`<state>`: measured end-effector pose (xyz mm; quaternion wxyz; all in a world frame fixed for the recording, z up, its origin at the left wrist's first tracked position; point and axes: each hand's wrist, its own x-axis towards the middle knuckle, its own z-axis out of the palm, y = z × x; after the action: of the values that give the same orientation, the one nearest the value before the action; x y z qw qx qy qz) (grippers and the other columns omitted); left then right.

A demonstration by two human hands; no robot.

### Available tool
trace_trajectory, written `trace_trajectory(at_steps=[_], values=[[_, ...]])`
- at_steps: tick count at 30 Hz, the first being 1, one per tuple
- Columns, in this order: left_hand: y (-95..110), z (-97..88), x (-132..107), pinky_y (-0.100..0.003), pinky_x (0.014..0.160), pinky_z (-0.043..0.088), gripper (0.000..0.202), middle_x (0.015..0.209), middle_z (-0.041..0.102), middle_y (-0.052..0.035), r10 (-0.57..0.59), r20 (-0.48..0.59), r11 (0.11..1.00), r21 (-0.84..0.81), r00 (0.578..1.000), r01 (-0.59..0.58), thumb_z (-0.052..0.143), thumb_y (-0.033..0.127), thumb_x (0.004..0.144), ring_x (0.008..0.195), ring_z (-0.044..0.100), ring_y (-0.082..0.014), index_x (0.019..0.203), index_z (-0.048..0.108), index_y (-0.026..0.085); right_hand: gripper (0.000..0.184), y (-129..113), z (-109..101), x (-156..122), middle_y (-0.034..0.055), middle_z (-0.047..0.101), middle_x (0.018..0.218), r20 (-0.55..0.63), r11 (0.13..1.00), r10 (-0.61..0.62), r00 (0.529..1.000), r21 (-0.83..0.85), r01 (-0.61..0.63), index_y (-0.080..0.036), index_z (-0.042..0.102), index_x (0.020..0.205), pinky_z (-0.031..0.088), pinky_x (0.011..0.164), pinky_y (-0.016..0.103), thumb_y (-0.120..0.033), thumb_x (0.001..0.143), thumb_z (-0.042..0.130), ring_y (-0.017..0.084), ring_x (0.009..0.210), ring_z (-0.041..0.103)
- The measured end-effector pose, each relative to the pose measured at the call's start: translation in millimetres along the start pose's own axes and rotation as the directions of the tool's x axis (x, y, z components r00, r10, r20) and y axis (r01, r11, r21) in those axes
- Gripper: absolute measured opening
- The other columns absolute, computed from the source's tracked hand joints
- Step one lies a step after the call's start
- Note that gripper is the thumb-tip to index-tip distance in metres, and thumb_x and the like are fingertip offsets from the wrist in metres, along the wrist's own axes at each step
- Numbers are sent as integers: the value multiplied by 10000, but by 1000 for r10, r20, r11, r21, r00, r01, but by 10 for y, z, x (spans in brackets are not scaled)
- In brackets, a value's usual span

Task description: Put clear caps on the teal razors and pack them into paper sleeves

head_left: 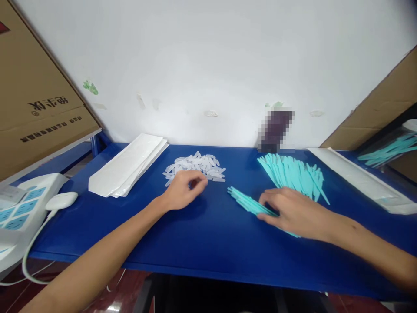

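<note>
My left hand is curled just in front of a pile of small translucent white slips, thumb and forefinger drawn together. Whatever may be between those fingertips is too small or hidden to make out. On the right, my right hand has its thumb and fingers around a small bundle of thin teal sticks, which lies slanted on the blue table. Behind that hand a larger fanned heap of the same teal sticks rests on the tabletop.
A stack of white flat bags lies at left, near a white power strip with a plugged-in adapter. At right is a long clear-and-white bag. Cardboard boxes flank the blue table; a blurred dark object leans on the wall.
</note>
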<state>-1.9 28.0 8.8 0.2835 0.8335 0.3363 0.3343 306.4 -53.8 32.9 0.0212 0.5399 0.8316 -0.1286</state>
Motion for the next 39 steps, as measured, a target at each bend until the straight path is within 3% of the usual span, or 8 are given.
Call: trace_trajectory(at_steps=[5, 11, 14, 17, 20, 23, 27, 39], values=[[-9, -75, -37, -251, 564, 397, 351, 509, 477, 35, -160, -37, 939, -312, 986, 141, 508, 434, 968, 489, 451, -112, 794, 653, 166, 340, -197, 89, 144, 33, 607, 643, -37, 987, -144, 989, 72, 146, -234, 685, 952, 404, 762, 392, -543, 935, 543, 269, 799, 588], [61, 0, -81, -291, 630, 431, 290, 665, 639, -38, 110, -63, 991, 87, 992, -104, 512, 340, 948, 598, 539, -152, 809, 710, 179, 456, -94, 149, 437, -30, 473, 563, -222, 944, -36, 974, 313, 106, -202, 715, 1033, 318, 542, 289, -601, 942, 514, 155, 539, 455], [43, 115, -81, -365, 811, 471, 234, 890, 697, -96, 242, 62, 946, 207, 968, -250, 536, 308, 928, 828, 607, -219, 937, 745, 204, 392, -30, 181, 418, -59, 387, 534, -416, 920, 93, 904, 384, 82, -193, 702, 870, 305, 533, 285, -580, 868, 638, 121, 494, 382], [35, 222, -91, -449, 987, 437, 301, 1216, 660, -132, 283, 222, 915, 228, 933, -332, 571, 302, 930, 1105, 591, -287, 1194, 706, 248, 318, -13, 249, 344, -31, 462, 595, -525, 932, 32, 850, 322, 164, -180, 684, 889, 349, 553, 297, -494, 851, 661, 139, 541, 441], [69, 261, -123, -528, 1084, 383, 379, 1431, 540, -153, 312, 340, 878, 254, 887, -406, 577, 310, 948, 1340, 465, -358, 1318, 644, 261, 338, -24, 323, 297, 79, 619, 919, -492, 950, -113, 863, 202, 239, -181, 663, 1122, 460, 686, 341, -441, 935, 557, 213, 804, 586], [111, 237, -172, -566, 1111, 362, 337, 1518, 463, -147, 358, 422, 821, 284, 833, -496, 587, 325, 948, 1420, 379, -377, 1265, 684, 261, 435, -42, 365, 293, 138, 550, 1289, -377, 956, -213, 902, 112, 272, -242, 553, 1348, 499, 876, 425, -462, 973, 516, 279, 1101, 563], [106, 198, -227, -546, 1093, 394, 283, 1484, 513, -121, 414, 434, 778, 287, 800, -559, 604, 290, 929, 1394, 415, -356, 1182, 729, 269, 458, -56, 378, 295, 128, 473, 1409, -265, 946, -269, 926, 108, 305, -278, 472, 1411, 492, 962, 470, -477, 999, 473, 287, 1217, 513], [-41, 157, -137, -476, 1048, 439, 264, 1354, 581, -122, 326, 267, 878, 269, 907, -395, 533, 268, 983, 1255, 538, -278, 1194, 686, 221, 468, -78, 402, 271, 113, 479, 1450, -278, 937, -287, 917, 118, 329, -310, 452, 1472, 520, 954, 486, -411, 1015, 447, 290, 1236, 534]])
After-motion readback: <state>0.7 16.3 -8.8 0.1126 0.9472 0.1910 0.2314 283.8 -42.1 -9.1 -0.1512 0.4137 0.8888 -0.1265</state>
